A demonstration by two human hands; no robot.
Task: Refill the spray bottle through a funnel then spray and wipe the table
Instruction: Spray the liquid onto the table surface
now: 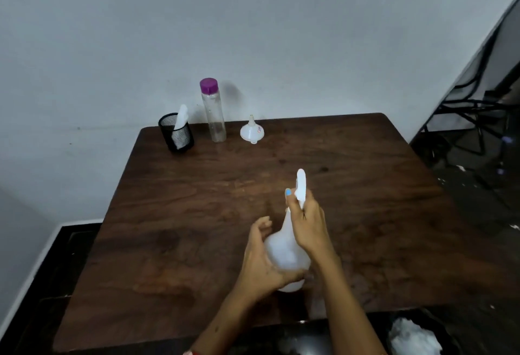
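A white spray bottle [282,253] stands near the front middle of the dark wooden table [174,214]. My left hand [260,261] wraps around its round body from the left. My right hand [305,221] grips the neck and white spray head [301,187], which points away from me. At the back of the table a white funnel [251,131] rests wide end down. Left of it stands a clear bottle with a purple cap [214,111], holding a little clear liquid. A white cloth [180,121] sticks out of a black mesh cup [176,136] at the back left.
The table backs onto a pale wall. Black chair legs and cables [472,118] lie on the floor at the right. A dark bin with crumpled white paper [413,336] sits below the table's front right edge.
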